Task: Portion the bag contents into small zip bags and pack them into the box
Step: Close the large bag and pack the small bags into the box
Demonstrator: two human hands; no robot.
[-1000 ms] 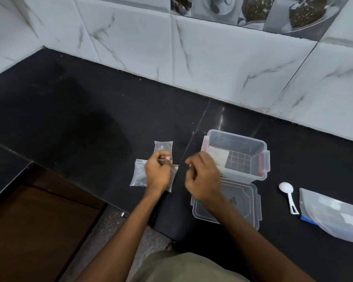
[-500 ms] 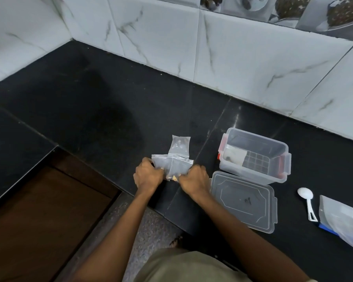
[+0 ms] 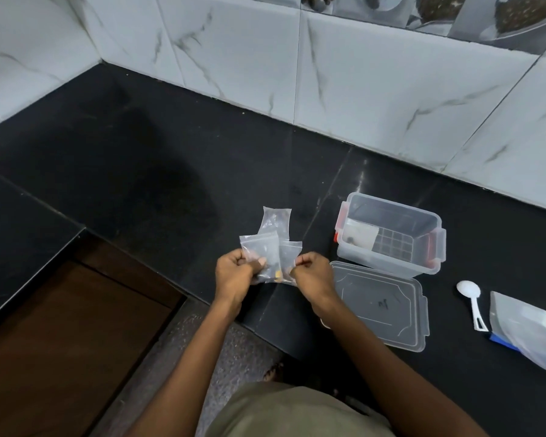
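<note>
Head view: left hand (image 3: pixel 234 272) and right hand (image 3: pixel 312 275) pinch small zip bags (image 3: pixel 270 255) (perhaps two).

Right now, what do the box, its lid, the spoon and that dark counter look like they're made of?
The box and its lid look like clear, slightly frosted plastic: the dark counter shows through both. The spoon seems white moulded plastic, matte, with a cut-out handle end. The counter looks like polished black stone, perhaps granite, given its glossy reflections and seam lines.

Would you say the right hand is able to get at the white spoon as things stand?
Probably not yet: the right hand is pinching the small zip bags. Once freed, the way to the white spoon looks open, passing over the flat lid.
</note>
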